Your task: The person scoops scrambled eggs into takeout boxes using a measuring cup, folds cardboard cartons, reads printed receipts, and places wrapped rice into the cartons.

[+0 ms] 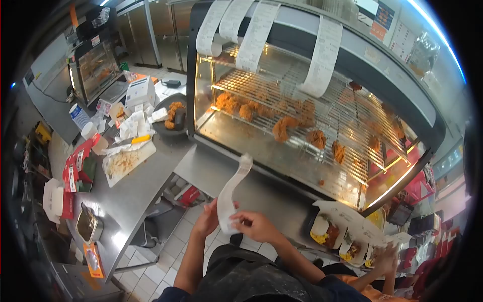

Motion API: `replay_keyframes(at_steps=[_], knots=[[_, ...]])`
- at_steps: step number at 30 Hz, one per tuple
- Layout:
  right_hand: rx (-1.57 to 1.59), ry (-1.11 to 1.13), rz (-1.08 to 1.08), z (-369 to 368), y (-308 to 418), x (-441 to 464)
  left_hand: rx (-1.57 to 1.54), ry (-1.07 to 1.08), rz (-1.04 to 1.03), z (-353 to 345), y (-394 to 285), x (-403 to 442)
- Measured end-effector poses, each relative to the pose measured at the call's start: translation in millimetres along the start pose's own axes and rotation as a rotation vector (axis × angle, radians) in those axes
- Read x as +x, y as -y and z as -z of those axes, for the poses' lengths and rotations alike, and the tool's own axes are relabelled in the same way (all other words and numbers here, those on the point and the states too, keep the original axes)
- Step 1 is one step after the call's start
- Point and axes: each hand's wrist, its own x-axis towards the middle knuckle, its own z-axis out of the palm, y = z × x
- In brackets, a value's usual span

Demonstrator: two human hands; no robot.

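A long, curling paper receipt (229,196) hangs between my two hands in front of the warming cabinet. My right hand (255,225) pinches its lower end between thumb and fingers. At the paper's left edge is my left hand (207,220), closed on it, with some fingers hidden behind the strip. The receipt's top end curls near the cabinet's bottom edge. Behind it stands the lit glass warming cabinet (241,138), with several pieces of fried chicken (286,129) on its wire racks. More printed receipts (322,55) hang from the cabinet's top.
On the left steel counter (143,186) lie a crumb-covered cutting board (126,163), a yellow-handled knife (141,139) and a dark pan (168,121) of chicken. Open food boxes (327,229) stand at the lower right. Beside them are a co-worker's hands (386,259).
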Motion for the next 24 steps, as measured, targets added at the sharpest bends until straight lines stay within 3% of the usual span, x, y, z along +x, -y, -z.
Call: replay_keyframes(at_steps=[1,4,7,9,11,15,17,21,24], knots=[[-0.046,0.237,-0.054,-9.0,-13.1,-9.5,-0.063,0.104,0.061,-16.9,-5.9,-2.3],[0.072,0.412,-0.085,-39.6,-42.9,-39.5,0.076,0.056,0.195,-9.7,-3.9,-21.7],[0.069,0.620,-0.305,-55.7,-59.9,-58.5,-0.106,-0.098,0.234,24.6,28.1,-64.2],[0.078,0.696,-0.339,-69.6,-93.9,-75.0,-0.225,-0.227,0.158,33.1,40.4,-94.3],[-0.047,0.747,-0.317,-79.9,-122.7,-89.0,-0.257,-0.537,0.130,32.0,29.7,-116.3],[-0.307,0.801,-0.345,-90.3,-148.5,-101.5,-0.123,-0.737,-0.092,70.8,-21.3,-174.3],[-0.305,0.724,-0.483,-92.8,-133.8,-85.0,0.053,-0.800,-0.225,90.0,-62.0,-201.5],[-0.365,0.705,-0.402,-133.5,-77.0,-10.8,0.042,-0.678,-0.663,91.4,-176.5,-266.2],[-0.345,0.572,-0.132,-201.8,-23.1,68.3,0.301,-0.939,-1.013,114.7,-260.1,-340.4]])
